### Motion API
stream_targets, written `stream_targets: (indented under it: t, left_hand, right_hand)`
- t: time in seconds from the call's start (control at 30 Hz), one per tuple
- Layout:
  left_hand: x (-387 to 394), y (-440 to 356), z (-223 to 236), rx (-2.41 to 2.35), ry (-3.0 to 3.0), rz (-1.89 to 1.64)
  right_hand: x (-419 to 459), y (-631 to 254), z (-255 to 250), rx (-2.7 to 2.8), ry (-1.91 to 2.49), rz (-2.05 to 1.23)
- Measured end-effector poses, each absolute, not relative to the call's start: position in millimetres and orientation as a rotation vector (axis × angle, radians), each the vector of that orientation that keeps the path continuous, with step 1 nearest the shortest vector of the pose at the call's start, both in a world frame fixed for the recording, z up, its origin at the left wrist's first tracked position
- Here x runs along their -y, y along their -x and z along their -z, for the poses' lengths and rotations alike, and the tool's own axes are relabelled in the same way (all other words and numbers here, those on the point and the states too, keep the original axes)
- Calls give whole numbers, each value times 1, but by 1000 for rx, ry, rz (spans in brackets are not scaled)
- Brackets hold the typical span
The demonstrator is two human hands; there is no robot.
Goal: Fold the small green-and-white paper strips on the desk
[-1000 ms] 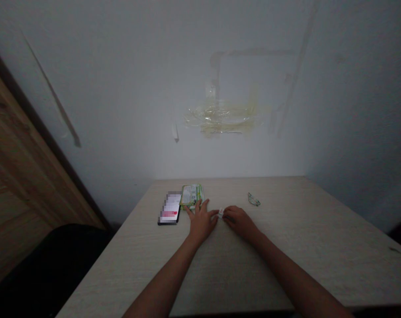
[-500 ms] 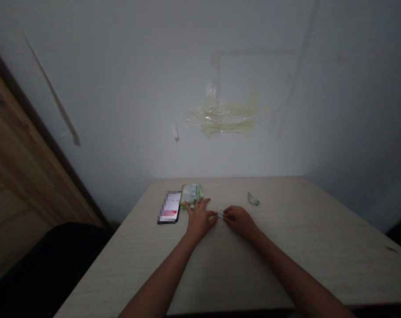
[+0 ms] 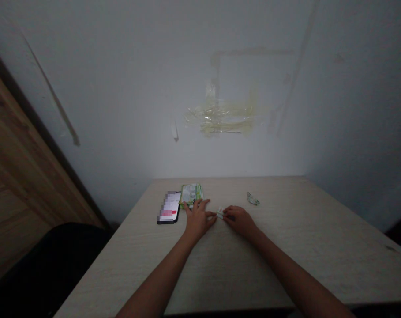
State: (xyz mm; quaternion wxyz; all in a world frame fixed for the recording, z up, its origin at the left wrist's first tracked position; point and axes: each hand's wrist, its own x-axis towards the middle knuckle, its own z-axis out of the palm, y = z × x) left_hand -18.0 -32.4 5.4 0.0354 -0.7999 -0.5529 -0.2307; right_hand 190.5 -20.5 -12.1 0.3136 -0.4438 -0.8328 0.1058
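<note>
Between my hands, low over the table, is a small white piece (image 3: 220, 213), too small to name. My left hand (image 3: 197, 221) pinches its left edge with thumb and forefinger, the other fingers spread toward a green and white packet (image 3: 192, 193). From the other side, my right hand (image 3: 239, 220) grips the same piece, its fingers curled in. Left of the packet lies a phone (image 3: 170, 207) with a lit, partly blurred screen. A crumpled green and white wrapper scrap (image 3: 252, 199) rests beyond my right hand.
The pale wooden table (image 3: 253, 274) reaches back to a grey wall (image 3: 121, 88) with peeling clear tape (image 3: 220, 117) on it. A wooden panel (image 3: 28, 154) and a dark object (image 3: 54, 265) stand at the left.
My left hand has shifted slightly left, and more of the small white piece shows between the fingertips. My right hand keeps nearly the same place.
</note>
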Motion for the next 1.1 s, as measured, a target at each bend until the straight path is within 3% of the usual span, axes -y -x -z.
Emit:
stream_targets:
  t: [1.1]
  left_hand:
    - [30,19,1,1617,2447,704]
  right_hand:
    - [24,-190,10,2158,1193,-358]
